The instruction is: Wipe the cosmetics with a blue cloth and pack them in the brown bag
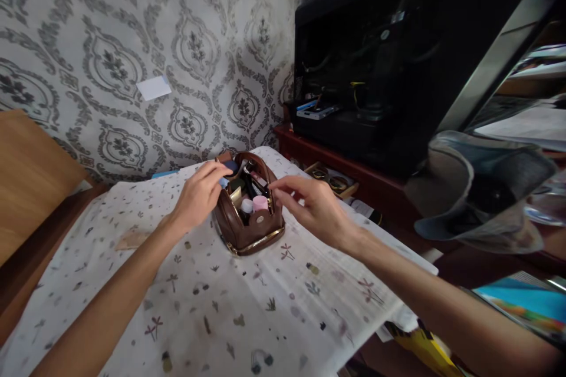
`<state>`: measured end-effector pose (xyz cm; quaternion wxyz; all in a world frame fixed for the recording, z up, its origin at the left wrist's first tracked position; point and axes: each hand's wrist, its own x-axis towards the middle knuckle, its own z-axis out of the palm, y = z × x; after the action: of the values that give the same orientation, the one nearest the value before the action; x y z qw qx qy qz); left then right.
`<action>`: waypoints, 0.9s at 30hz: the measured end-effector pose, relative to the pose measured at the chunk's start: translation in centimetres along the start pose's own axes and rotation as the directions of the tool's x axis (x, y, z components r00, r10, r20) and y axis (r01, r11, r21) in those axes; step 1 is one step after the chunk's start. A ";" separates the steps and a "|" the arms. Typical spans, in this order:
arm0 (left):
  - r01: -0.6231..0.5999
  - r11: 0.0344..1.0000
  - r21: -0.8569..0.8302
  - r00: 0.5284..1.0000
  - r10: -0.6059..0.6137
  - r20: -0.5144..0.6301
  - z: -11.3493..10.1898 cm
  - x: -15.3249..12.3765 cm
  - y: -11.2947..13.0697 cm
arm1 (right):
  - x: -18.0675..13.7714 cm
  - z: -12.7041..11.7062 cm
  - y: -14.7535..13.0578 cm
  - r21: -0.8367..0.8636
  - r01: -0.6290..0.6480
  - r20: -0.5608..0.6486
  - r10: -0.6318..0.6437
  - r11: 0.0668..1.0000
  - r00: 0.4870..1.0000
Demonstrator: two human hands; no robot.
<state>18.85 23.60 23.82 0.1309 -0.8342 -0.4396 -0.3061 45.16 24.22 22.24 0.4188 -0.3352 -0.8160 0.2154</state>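
Observation:
A small brown handbag (230, 218) stands open on the printed cloth, its gold zip (259, 241) undone along the front. Inside are a pink jar (260, 204), a white-capped container (246, 206), a gold packet (236, 196) and several dark items. My left hand (198, 195) is at the bag's left rim, fingers closed together; a dark blue piece and a light blue piece show by the fingertips, and what they grip is unclear. On the other side, my right hand (312, 206) pinches the right rim with thumb and forefinger.
The patterned white cloth (212, 318) covers the surface under the bag. A flat beige packet (131, 240) lies to the left. Behind on the right stand a large black screen (371, 65) and an open drawer (349, 189). A grey fabric hat (455, 171) hangs at far right.

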 end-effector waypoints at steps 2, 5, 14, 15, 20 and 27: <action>0.062 0.997 -0.037 0.989 -0.066 -0.129 -0.4 -1.1 0.9 | 2.5 0.1 0.4 -0.227 0.105 0.075 -0.090 0.968 0.993; 0.128 0.986 -0.108 0.962 -0.150 -0.226 -0.7 -3.5 2.2 | 7.1 1.1 1.1 -0.509 0.261 0.332 -0.093 0.820 0.939; 0.369 0.899 -0.237 0.914 -0.397 -0.083 0.6 -12.9 2.9 | 13.9 6.2 2.6 -0.603 0.618 0.742 0.069 0.504 0.667; 0.388 0.891 -0.236 0.908 -0.414 -0.067 0.8 -13.7 2.7 | 14.1 6.5 2.8 -0.599 0.625 0.752 0.082 0.501 0.654; 0.449 0.852 -0.270 0.884 -0.468 -0.004 1.8 -16.2 2.3 | 15.0 7.9 3.5 -0.604 0.627 0.767 0.144 0.492 0.626; 0.467 0.824 -0.320 0.880 -0.468 0.079 2.4 -17.4 2.6 | 15.8 9.2 3.8 -0.634 0.598 0.752 0.210 0.490 0.625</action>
<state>14.44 11.91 11.23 -0.0889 -0.7105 -0.5727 -0.3990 32.27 37.62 23.23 -0.1565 -0.2650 -0.9395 -0.1501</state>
